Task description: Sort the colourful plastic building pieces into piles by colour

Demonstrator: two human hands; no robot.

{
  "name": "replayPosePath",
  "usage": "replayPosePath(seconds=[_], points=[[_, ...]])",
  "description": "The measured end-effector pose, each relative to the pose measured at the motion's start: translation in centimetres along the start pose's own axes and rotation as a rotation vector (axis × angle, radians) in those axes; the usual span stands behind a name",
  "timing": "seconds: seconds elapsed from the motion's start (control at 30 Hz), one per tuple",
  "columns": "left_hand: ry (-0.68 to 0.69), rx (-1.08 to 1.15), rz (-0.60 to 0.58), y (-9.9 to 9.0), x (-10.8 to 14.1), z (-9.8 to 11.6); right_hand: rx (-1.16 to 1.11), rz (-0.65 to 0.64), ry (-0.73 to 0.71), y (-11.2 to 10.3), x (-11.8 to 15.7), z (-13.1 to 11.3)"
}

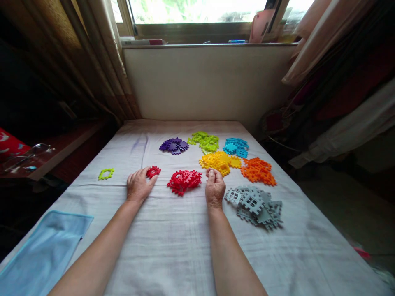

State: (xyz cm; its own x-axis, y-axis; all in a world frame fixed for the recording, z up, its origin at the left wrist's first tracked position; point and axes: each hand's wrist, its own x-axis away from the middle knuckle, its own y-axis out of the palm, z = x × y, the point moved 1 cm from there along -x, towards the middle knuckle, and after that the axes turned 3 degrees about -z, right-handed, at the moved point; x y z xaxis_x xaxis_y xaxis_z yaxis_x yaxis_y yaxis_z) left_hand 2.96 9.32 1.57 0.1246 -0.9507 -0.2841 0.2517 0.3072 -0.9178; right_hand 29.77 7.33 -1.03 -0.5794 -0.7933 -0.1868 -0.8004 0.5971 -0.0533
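L hand [139, 186], fingers part-spread, on toothed red plastic piece [153, 172] on wrinkled cloth [166, 242]. Jagged red pile [184, 182] between hands. R hand [215, 187] curled narrow by bumpy yellow pile [218, 163]; can't tell if holding anything.

Pale cloth-covered surface [173, 242] with heaped colorful pieces [184, 182] and blue cloth [43, 246]

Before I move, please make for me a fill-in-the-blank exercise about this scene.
The left hand touches a piece whose colour is ____.
The pile just right of the right hand is ____.
The lone piece at far left is ____.
In the farthest row, the leftmost pile is ____.

Missing words: red; grey; green; purple
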Motion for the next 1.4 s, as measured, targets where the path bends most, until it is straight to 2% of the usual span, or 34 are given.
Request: replayPosePath(seconds=[0.1,0.23,0.37,0.5,0.67,0.87,0.97,1.07,1.17,1.23,1.3,1.4], points=[[0.041,0.114,0.049,0.2,0.0,0.7,-0.004,-0.004,0.009,0.1,-0.1,0.1],[0.183,0.237,0.086,-0.2,0.5,3.5,-0.006,0.002,0.014,0.1,-0.1,0.0],[0.288,0.287,0.057,-0.6,1.4,6.8,-0.004,0.008,0.0,0.1,-0.1,-0.1],[0.372,0.311,-0.013,-0.1,2.3,8.2,0.009,0.015,-0.006,0.2,-0.2,0.1],[0.352,0.306,-0.051,0.7,3.6,6.9,0.029,-0.008,-0.027,0.2,-0.1,0.0],[0.335,0.17,-0.009,-0.1,5.1,2.7,0.121,-0.025,-0.174,-0.6,0.3,-1.8],[0.286,0.022,-0.026,-0.6,5.7,0.8,0.216,0.035,-0.293,-3.0,-0.6,-3.4],[0.237,-0.076,-0.09,-0.8,6.4,0.0,0.34,0.133,-0.338,-7.6,-2.3,-4.2],[0.212,-0.122,-0.164,-1.0,7.2,0.0,0.524,0.231,-0.274,-13.3,-4.0,-3.5],[0.207,-0.134,-0.184,-1.1,7.6,0.1,0.637,0.274,-0.157,-16.5,-4.6,-2.4],[0.206,-0.134,-0.169,-1.4,8.0,0.2,0.695,0.245,-0.038,-18.3,-4.7,-1.0],[0.203,-0.124,-0.131,-2.2,8.4,0.3,0.681,0.166,0.01,-18.2,-4.2,0.4]])
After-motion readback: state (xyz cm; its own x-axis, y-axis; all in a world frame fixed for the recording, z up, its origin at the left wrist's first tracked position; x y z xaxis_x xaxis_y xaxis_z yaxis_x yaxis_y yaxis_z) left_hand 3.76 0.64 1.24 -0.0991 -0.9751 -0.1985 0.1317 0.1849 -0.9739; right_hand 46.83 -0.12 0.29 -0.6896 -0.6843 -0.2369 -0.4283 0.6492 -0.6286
